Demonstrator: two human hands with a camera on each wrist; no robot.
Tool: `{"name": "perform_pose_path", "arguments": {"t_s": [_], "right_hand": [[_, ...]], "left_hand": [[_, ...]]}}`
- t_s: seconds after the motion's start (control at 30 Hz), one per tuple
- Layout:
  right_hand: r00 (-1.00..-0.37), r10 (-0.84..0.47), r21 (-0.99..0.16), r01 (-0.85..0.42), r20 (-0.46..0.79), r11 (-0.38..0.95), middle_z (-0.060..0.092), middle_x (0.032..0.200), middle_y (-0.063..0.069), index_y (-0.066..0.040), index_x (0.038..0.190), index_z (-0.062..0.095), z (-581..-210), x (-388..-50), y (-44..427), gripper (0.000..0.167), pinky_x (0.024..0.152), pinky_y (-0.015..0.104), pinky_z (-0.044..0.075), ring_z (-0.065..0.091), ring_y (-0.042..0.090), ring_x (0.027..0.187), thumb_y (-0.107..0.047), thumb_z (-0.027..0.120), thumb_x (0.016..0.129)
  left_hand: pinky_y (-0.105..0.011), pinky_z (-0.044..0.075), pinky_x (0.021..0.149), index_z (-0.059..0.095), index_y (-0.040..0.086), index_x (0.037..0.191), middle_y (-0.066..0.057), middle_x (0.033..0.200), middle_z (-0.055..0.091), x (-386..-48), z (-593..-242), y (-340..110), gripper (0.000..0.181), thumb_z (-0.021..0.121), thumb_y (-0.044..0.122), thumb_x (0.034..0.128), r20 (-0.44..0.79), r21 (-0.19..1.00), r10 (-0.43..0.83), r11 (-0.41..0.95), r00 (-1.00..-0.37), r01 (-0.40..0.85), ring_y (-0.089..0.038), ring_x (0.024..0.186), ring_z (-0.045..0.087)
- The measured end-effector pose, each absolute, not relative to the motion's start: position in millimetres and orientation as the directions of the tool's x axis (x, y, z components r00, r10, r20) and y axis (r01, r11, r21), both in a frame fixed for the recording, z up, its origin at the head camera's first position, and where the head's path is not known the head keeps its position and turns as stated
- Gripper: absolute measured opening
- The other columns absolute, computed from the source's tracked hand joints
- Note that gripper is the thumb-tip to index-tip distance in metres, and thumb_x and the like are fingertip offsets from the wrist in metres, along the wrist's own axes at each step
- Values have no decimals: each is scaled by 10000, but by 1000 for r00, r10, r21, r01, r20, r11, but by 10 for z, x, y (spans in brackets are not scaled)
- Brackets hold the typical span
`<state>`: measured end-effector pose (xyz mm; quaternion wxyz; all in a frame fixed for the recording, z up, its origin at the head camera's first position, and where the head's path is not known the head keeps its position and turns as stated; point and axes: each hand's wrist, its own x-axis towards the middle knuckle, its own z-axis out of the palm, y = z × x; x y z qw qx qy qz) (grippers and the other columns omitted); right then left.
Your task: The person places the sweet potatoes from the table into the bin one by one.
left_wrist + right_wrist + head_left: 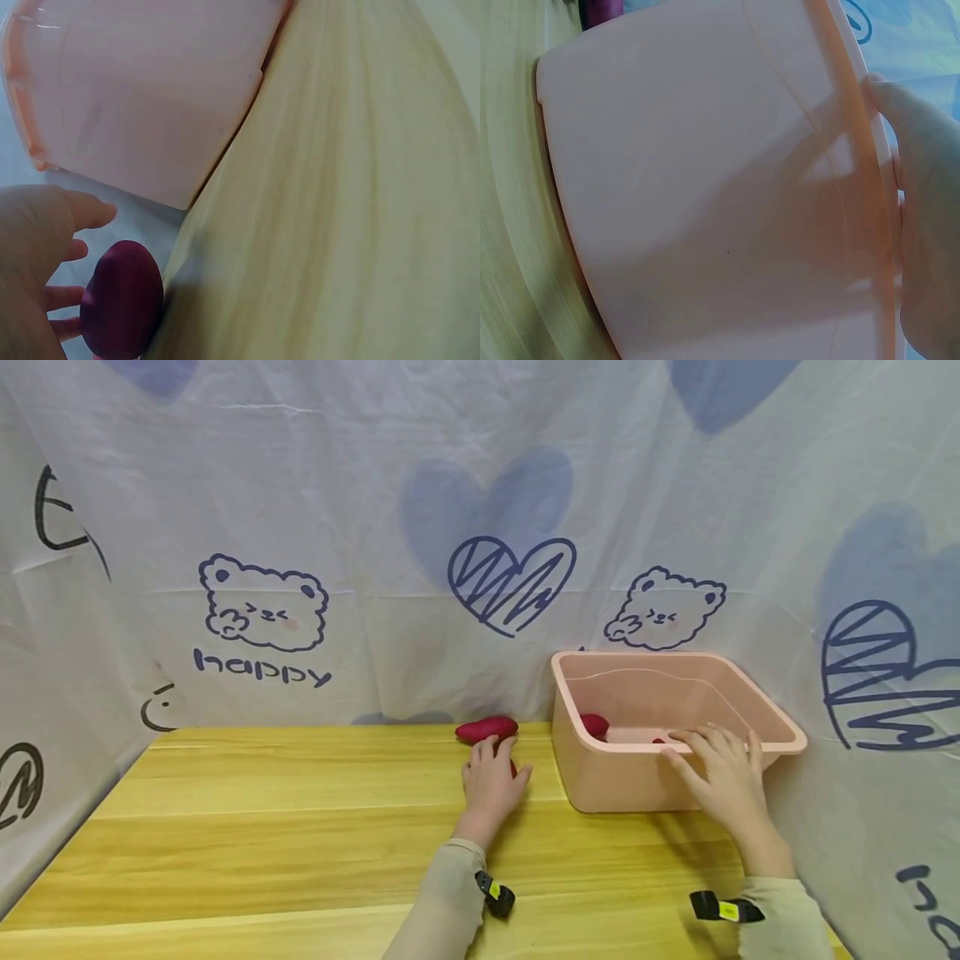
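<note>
A dark red sweet potato (pixel 487 729) lies on the table by the back cloth. Just in front of it, my left hand (pixel 491 781) reaches over a second one, mostly hidden beneath the palm. Seen from the left wrist, that sweet potato (pixel 122 300) stands beside the fingers, the thumb held well apart from it; whether the fingertips touch it I cannot tell. My right hand (pixel 723 777) is at the front rim of a pink plastic bin (pixel 637 783), fingers reaching over the edge. Inside the bin, another sweet potato (pixel 595 725) and a small red bit (pixel 657 741) show.
The wooden table (pixel 262 827) stretches to the left of the hands. A white cloth (pixel 375 543) printed with hearts and bears hangs behind and along both sides, close to the bin's right end.
</note>
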<state>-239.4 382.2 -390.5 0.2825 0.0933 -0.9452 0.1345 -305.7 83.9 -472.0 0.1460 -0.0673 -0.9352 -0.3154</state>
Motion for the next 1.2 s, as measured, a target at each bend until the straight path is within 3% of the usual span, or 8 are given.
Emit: {"name": "perform_pose_path", "arguments": {"t_s": [0.47,0.9,1.2], "right_hand": [[-821,-100,-212,-259,562,942,558,1281,201,-144,1209,630,-3911,-2404,3822,421,1146,651,14,397,428,1272,-472,511,972],[-826,-93,-215,-251,556,944,555,1289,200,-147,1215,628,-3919,-2399,3825,428,1149,651,7,391,427,1281,-478,514,968],[-822,-99,-210,-257,561,943,561,1275,197,-145,1213,627,-3917,-2404,3830,429,1147,652,11,401,425,1270,-478,506,972]], "left_hand": [[-590,380,1006,548,179,1339,-114,1416,465,-3043,-4730,812,531,689,124,831,288,525,43,828,-957,195,-336,1373,350],[-591,389,1000,560,193,1322,-125,1427,460,-3055,-4768,785,506,607,4,855,286,541,27,821,-958,184,-351,1385,343],[-577,427,990,576,172,1289,-140,1412,460,-3046,-4791,762,511,626,-45,829,305,544,18,817,-952,190,-377,1355,375]]}}
